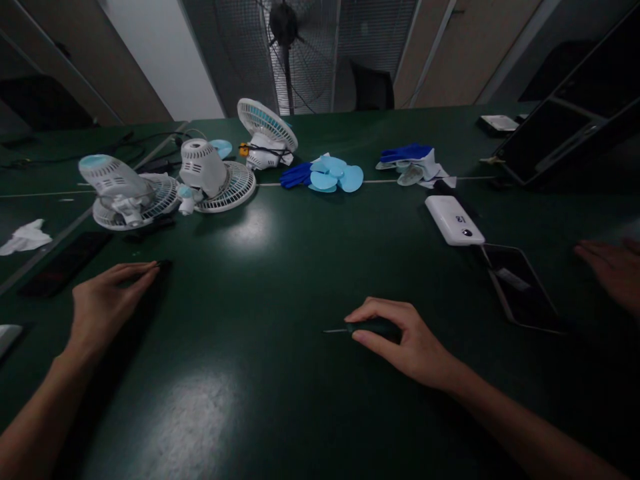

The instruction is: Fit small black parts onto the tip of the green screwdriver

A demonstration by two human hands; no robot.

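My right hand [400, 340] is closed around the dark handle of a screwdriver [373, 327], low over the green table [280, 267]. Its thin metal shaft points left. On the left, my left hand [113, 290] pinches thumb and forefinger together at the tabletop. A small dark thing [164, 265] shows at those fingertips, too small and dim to name. Beyond that hand lie two small white fans, one fan [125, 193] at the far left and another fan [215, 180] beside it, both face down on their grilles.
A third fan [267, 133] leans farther back. Near it lie light-blue fan blades [336, 175] and blue-and-white gloves [413, 163]. A white power bank [454, 220] and a phone [520, 287] are at right, close to another person's hand [613, 267]. A dark phone [65, 263] lies left.
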